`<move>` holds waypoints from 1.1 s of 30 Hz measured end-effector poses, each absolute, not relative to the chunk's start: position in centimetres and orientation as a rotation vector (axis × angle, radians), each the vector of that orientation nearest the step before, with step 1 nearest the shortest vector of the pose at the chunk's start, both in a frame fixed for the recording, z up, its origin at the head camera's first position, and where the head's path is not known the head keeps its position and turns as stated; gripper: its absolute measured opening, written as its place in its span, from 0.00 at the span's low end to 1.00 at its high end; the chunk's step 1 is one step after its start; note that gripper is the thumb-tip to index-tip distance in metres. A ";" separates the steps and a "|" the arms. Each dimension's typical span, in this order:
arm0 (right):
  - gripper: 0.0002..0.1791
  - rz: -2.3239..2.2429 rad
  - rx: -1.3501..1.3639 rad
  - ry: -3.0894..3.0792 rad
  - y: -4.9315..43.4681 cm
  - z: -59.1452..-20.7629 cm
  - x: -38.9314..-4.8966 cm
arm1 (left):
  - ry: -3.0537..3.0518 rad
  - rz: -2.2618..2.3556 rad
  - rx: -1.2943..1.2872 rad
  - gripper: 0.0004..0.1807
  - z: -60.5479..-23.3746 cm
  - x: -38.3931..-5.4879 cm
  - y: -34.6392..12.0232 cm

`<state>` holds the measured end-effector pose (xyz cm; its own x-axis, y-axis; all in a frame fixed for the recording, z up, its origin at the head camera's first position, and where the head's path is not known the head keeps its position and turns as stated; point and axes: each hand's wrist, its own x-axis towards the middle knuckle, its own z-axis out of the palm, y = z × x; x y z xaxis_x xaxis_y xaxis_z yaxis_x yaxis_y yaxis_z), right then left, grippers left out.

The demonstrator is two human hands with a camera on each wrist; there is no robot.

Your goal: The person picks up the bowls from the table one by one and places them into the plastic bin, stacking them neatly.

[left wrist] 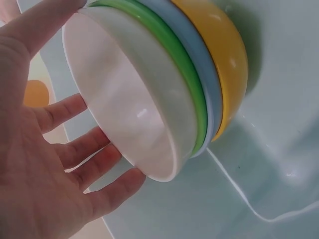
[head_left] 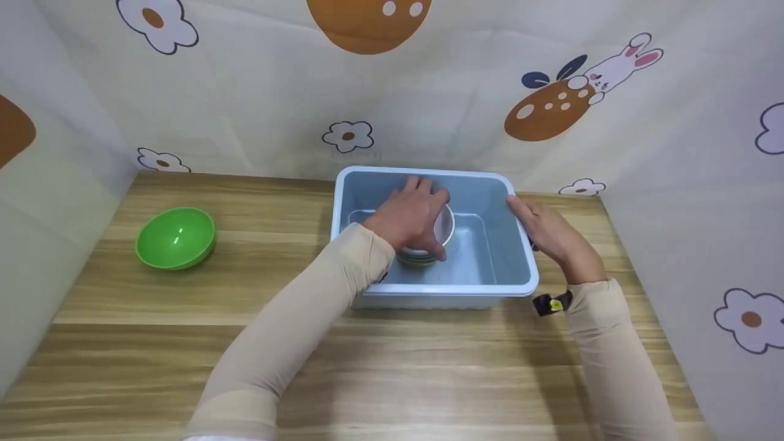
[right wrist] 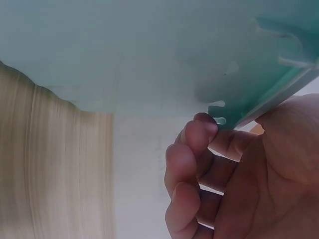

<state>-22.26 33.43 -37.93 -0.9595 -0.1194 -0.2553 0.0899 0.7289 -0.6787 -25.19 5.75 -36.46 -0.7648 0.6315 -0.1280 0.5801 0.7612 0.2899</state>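
Inside a pale blue plastic bin [head_left: 429, 291], a stack of bowls stands on the floor. A white bowl [left wrist: 124, 94] is on top, then a green bowl [left wrist: 174, 45], a light blue bowl [left wrist: 213, 99] and a yellow bowl [left wrist: 234, 59] at the bottom. My left hand [head_left: 410, 214] reaches into the bin from above and holds the white bowl by its rim, thumb and spread fingers at different sides of it. At the bin's right edge my right hand [head_left: 551, 233] grips the rim, thumb on top and fingers [right wrist: 182, 159] curled below outside.
A separate bright green bowl [head_left: 176, 239] sits on the wooden table [head_left: 184, 355] at left. Printed cloth [head_left: 257, 92] hangs behind and at both sides, close to the bin's back edge. A dark wrist camera [head_left: 551, 303] is strapped on the right wrist.
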 end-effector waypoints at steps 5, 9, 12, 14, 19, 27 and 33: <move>0.44 -1.063 -0.018 2.659 33.6 -38.0 -22.2 | 2.738 0.312 0.958 0.52 -36.4 -25.3 5.9; 0.44 -1.065 -0.012 2.662 33.6 -38.0 -22.1 | 2.728 0.335 0.971 0.52 -36.5 -25.3 5.9; 0.43 -1.074 -0.018 2.652 33.5 -38.0 -22.1 | 2.726 0.341 0.982 0.52 -36.5 -25.3 5.8; 0.44 -1.077 -0.017 2.647 33.5 -38.0 -22.2 | 2.724 0.337 0.990 0.53 -36.4 -25.2 5.7; 0.45 -1.074 -0.004 2.633 33.4 -37.9 -22.2 | 2.702 0.352 0.998 0.54 -36.3 -25.2 5.6; 0.46 -1.087 -0.013 2.603 33.4 -37.9 -22.1 | 2.689 0.352 0.995 0.56 -36.1 -25.0 5.6; 0.44 -1.104 -0.044 2.632 33.3 -38.1 -22.2 | 2.706 0.400 0.983 0.54 -35.7 -25.0 5.7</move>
